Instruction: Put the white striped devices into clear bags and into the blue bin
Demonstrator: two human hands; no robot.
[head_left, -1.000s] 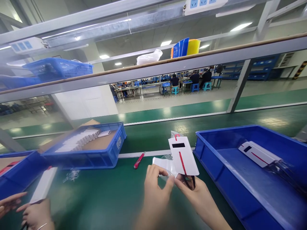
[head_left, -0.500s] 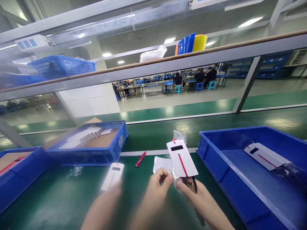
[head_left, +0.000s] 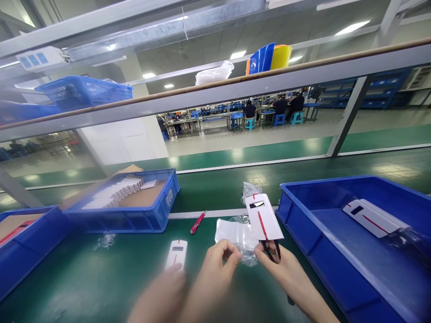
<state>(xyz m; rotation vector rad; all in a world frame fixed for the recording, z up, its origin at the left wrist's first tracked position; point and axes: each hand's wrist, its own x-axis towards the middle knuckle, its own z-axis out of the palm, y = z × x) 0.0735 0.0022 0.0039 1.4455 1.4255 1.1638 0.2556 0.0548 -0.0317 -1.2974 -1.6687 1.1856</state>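
My right hand [head_left: 278,264] is closed on the lower end of a white flat device [head_left: 264,220] with a dark window and a red stripe. Two black cords or straps hang from the device between the fingers. Beside it, my left hand [head_left: 220,264] is closed, thumb against curled forefinger; whatever is in that pinch is hidden. A clear plastic bag [head_left: 232,231] with something white lies just behind the left fingers, reaching toward the right thumb. Further left, a blurred hand [head_left: 164,287] holds a similar white device [head_left: 177,253]; I cannot tell whose it is.
A red cutter-like tool [head_left: 198,223] lies on the green tabletop [head_left: 111,273]. Crumpled clear plastic [head_left: 251,190] is behind the held device. A blue bin [head_left: 323,237] at right holds another white device [head_left: 370,217]. At left, a blue bin [head_left: 117,220] holds several white pieces.
My right hand and its device have shifted right, away from my left hand, and the device has tilted. The blurred hand with the other device has moved right.
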